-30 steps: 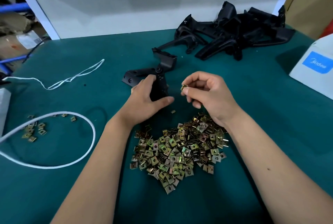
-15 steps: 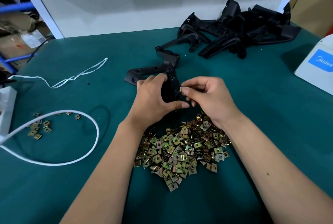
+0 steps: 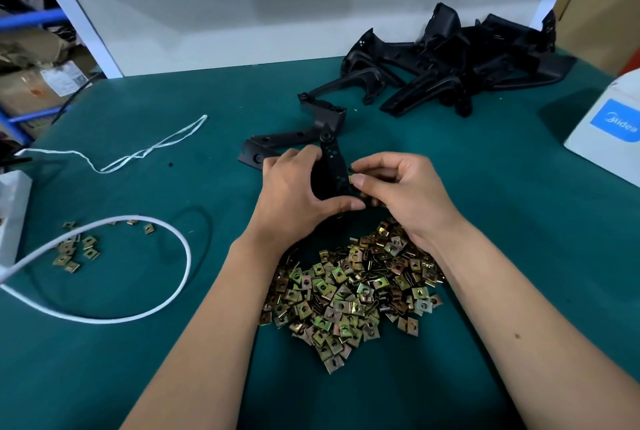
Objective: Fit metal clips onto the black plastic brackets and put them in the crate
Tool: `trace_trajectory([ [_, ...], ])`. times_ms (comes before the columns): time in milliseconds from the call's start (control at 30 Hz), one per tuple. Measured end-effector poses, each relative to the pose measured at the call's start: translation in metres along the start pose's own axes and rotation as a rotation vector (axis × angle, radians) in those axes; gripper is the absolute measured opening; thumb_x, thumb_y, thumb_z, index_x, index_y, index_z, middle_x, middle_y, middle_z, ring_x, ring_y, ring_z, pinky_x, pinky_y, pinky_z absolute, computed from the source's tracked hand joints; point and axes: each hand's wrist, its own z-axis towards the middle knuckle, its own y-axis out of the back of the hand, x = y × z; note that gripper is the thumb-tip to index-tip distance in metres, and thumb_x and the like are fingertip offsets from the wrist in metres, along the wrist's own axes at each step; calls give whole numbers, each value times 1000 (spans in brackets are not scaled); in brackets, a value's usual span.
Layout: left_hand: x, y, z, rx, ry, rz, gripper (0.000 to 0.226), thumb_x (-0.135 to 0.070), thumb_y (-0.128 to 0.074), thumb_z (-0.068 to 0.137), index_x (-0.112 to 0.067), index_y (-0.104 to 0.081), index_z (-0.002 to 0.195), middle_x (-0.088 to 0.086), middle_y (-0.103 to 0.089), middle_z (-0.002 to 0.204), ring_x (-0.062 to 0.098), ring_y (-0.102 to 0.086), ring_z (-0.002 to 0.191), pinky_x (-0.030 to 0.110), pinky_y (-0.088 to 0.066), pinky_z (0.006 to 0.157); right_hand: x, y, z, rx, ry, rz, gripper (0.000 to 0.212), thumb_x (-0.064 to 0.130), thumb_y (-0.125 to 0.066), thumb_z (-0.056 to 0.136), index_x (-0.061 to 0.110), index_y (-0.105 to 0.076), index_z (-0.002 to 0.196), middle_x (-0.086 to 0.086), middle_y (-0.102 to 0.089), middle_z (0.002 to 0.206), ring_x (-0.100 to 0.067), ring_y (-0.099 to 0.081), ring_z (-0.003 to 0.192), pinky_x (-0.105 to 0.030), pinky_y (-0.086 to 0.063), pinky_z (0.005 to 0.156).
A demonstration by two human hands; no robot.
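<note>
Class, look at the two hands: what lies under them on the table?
Under the right hand the clip pile's far edge shows; the left hand grips a black bracket. The cloth directly below both is covered.

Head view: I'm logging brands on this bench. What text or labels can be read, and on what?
"Midea", white on a blue patch, on the white box at the right edge.
Paper label on the cardboard box at left: printed, too blurred to read.
No other text shows.
</note>
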Motion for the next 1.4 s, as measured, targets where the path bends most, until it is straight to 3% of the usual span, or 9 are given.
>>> trace_trajectory([
  [233, 1, -2, 1, 25, 35, 16, 71, -88, -64, 57, -24, -60, 88, -10, -60, 85, 17, -53, 87, 41, -40, 94, 2, -1, -1, -37, -14, 8, 8, 11, -85, 82, 18, -81, 82, -3, -77, 79, -6, -66, 65, -19, -50, 57],
  [500, 1, -5, 1, 19, 54, 63, 76, -91, -60, 55, -23, -60, 91, -9, -58, 87, 16, -52, 88, 37, -36, 92, 3, 0, -1, -123, -34, 103, 11, 0, -78, 85, 10, -75, 87, -7, -74, 76, -14, -68, 68, -21, -54, 63],
  [733, 0, -5, 1, -8, 20, 65, 71, -88, -62, 56, -23, -56, 84, -17, -51, 77, 12, -48, 79, 36, -34, 86, 1, -1, 0, -73, -33, 14, 12, 4, -80, 85, 13, -73, 86, -4, -75, 73, -16, -68, 65, -26, -60, 69],
  [1033, -3, -3, 1, 2, 11, 79, 66, -88, -65, 56, -27, -53, 80, -10, -56, 78, 14, -50, 82, 40, -37, 91, 3, 0, -1, -69, -11, 2, 18, 3, -83, 82, 13, -68, 82, 1, -69, 64, -7, -59, 51, -19, -50, 53],
  [1267, -11, -3, 5, 34, -84, 202, 82, -92, -55, 53, -18, -61, 86, -4, -56, 80, 19, -52, 84, 41, -37, 89, 6, 6, 4, 51, -5, -43, 20, -2, -80, 83, 13, -66, 88, 2, -69, 69, -12, -62, 61, -20, -49, 56],
  [1400, -10, -1, 6, 53, -66, 210, 81, -94, -54, 53, -20, -58, 85, -4, -57, 80, 19, -52, 86, 40, -36, 91, 6, 4, 3, 27, 3, -43, 19, 0, -81, 83, 12, -69, 92, -2, -72, 72, -12, -64, 61, -21, -50, 57],
])
